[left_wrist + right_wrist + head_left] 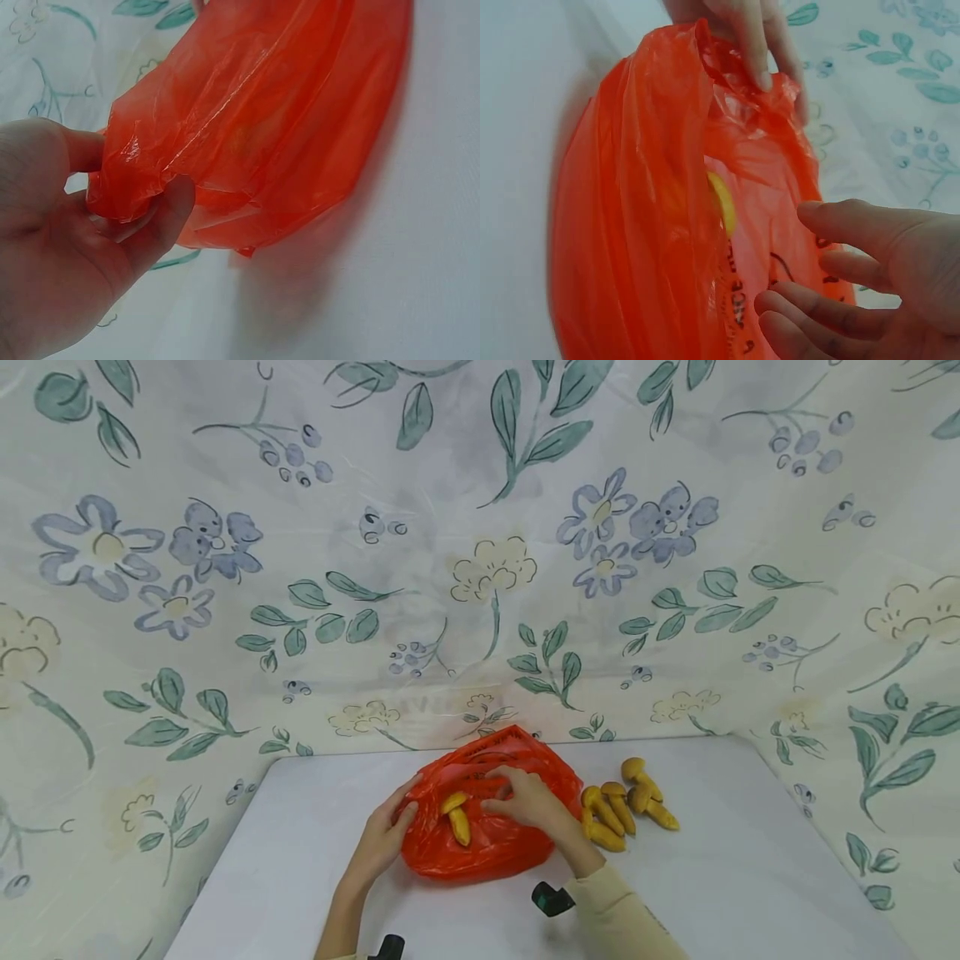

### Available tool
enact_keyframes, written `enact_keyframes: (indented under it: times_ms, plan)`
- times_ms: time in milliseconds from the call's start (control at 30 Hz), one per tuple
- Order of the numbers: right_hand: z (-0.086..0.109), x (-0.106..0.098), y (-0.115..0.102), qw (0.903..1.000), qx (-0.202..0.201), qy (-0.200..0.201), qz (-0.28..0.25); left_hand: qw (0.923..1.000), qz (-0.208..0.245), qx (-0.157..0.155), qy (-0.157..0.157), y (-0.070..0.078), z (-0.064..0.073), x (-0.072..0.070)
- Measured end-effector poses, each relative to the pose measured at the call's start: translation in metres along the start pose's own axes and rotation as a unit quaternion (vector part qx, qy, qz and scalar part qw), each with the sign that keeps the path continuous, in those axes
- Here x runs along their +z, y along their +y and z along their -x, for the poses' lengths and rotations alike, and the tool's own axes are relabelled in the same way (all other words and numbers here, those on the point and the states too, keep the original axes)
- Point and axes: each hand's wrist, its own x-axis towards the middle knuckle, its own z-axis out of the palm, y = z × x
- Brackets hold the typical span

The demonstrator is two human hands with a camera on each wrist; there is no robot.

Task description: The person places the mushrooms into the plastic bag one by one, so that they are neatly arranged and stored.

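A red plastic bag [487, 860] lies on the white table with its mouth open. One yellow-brown toy-like mushroom [457, 822] shows inside the mouth, its yellow edge also visible in the right wrist view. At the bag's left side, my left hand [384, 837] pinches the rim, the thin plastic [142, 172] bunched between thumb and fingers. My right hand [528, 800] is over the right part of the bag's mouth, fingers parted and nothing between them. In the right wrist view those fingers [810, 311] are loosely bent beside the inner wall with dark printing.
Several more yellow mushrooms [606, 835] lie in a loose group on the table [735, 860], just right of the bag. Behind the table hangs a floral-patterned sheet [420, 652], which also covers both sides.
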Motion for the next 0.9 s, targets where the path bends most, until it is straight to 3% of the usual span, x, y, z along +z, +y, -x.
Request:
enact_keyframes:
  times_ms: [667,900]
  plan:
    - [0.011,-0.031,0.014,0.9986,-0.011,0.051,-0.013,1.0,0.002,-0.008,-0.003,-0.002,-0.009,-0.004]
    - [0.018,-0.044,0.022,0.998,0.008,0.063,-0.005,0.9999,0.004,-0.008,-0.006,-0.003,-0.01,-0.004]
